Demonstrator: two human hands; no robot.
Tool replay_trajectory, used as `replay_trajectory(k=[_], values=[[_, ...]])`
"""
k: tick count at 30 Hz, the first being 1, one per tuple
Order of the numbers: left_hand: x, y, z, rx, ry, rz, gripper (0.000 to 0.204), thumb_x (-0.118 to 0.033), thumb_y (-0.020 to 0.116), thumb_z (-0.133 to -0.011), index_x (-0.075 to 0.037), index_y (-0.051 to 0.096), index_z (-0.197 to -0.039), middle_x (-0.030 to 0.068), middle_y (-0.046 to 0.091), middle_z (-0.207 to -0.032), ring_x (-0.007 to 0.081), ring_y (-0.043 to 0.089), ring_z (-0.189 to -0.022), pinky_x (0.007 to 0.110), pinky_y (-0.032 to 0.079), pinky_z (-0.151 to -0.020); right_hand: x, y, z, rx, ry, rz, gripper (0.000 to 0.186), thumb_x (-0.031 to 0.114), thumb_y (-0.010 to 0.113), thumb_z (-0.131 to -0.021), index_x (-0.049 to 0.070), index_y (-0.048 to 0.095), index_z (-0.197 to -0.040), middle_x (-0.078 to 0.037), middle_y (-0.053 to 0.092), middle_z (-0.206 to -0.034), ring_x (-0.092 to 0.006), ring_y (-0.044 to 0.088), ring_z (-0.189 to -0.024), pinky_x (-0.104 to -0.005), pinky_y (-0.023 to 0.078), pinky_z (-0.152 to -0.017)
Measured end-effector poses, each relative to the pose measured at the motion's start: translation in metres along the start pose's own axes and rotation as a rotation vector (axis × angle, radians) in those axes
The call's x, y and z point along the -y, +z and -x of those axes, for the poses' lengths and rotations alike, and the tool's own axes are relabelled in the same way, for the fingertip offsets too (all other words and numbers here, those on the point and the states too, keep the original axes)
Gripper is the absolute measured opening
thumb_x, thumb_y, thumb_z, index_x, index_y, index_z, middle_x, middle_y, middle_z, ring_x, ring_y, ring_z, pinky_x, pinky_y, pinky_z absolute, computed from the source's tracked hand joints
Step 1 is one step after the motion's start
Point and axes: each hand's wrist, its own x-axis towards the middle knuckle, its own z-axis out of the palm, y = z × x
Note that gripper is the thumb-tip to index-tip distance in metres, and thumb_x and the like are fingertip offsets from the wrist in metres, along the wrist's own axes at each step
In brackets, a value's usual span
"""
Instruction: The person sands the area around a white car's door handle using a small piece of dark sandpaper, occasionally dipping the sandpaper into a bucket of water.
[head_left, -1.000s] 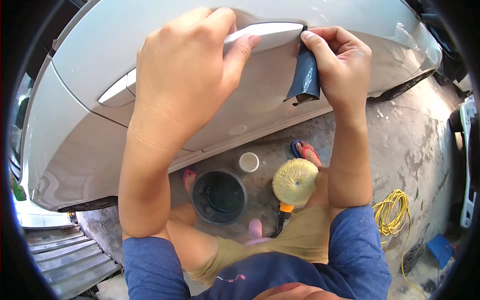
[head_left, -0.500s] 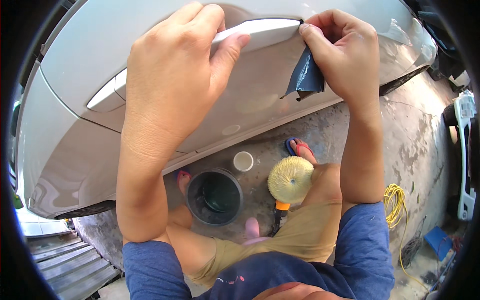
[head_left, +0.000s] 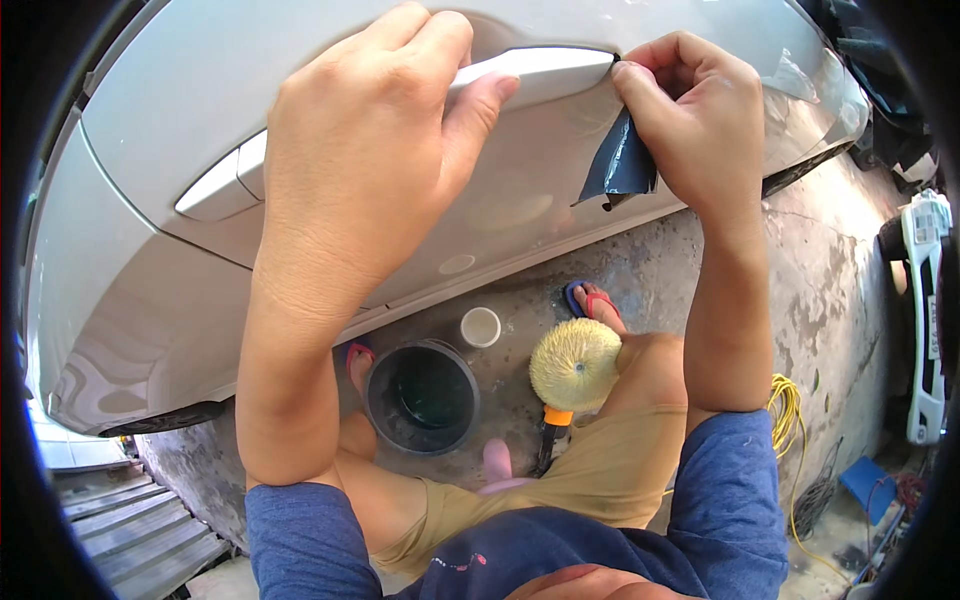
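Head: right hand pinches glossy, curled sheet.

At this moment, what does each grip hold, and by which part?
The left grip holds the white door handle around its middle. The right grip pinches the dark sheet at its upper end, near the handle's tip.
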Motion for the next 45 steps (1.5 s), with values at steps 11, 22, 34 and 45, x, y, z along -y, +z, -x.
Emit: replay_trajectory(k=[11, 22, 34, 45], values=[[0.000, 0.002, -0.001, -0.005, 0.001, 0.013, 0.029, -0.029, 0.069, -0.097, -0.003, 0.060, -0.088, 0.0119, 0.061, -0.082, 0.0346, 0.061, -0.073, 0.041, 0.047, -0.064, -0.010, 0.003, 0.003, -0.020, 0.005, -0.099, 0.015, 0.009, 0.073, -0.090, -0.006, 0.073, -0.091, -0.004, 0.073, -0.077, -0.0056, 0.066, -0.070, -0.0206, 0.052, -0.066], [-0.001, 0.004, -0.001, -0.009, -0.003, -0.013, 0.029, -0.028, 0.068, -0.098, -0.003, 0.060, -0.086, 0.0113, 0.060, -0.080, 0.0338, 0.061, -0.073, 0.041, 0.047, -0.064, -0.014, 0.013, 0.008, -0.085, 0.128, -0.283, 0.018, 0.011, 0.075, -0.091, -0.006, 0.073, -0.092, -0.004, 0.073, -0.079, -0.0058, 0.065, -0.071, -0.0201, 0.051, -0.065], [-0.001, 0.005, 0.000, -0.005, -0.010, -0.014, 0.029, -0.029, 0.067, -0.098, -0.003, 0.060, -0.087, 0.0112, 0.060, -0.081, 0.0336, 0.061, -0.073, 0.041, 0.046, -0.064, -0.015, 0.021, 0.018, -0.064, 0.233, -0.380, 0.017, 0.009, 0.074, -0.089, -0.007, 0.073, -0.090, -0.006, 0.072, -0.078, -0.0072, 0.064, -0.066, -0.0206, 0.051, -0.061], [0.000, 0.004, 0.001, -0.013, 0.014, -0.019, 0.029, -0.029, 0.066, -0.099, -0.003, 0.061, -0.087, 0.0114, 0.062, -0.082, 0.0340, 0.061, -0.073, 0.041, 0.047, -0.064, -0.023, 0.029, 0.033, 0.081, 0.455, -0.663, 0.017, 0.010, 0.073, -0.091, -0.007, 0.071, -0.094, -0.011, 0.072, -0.081, -0.0167, 0.070, -0.068, -0.0304, 0.063, -0.064]])
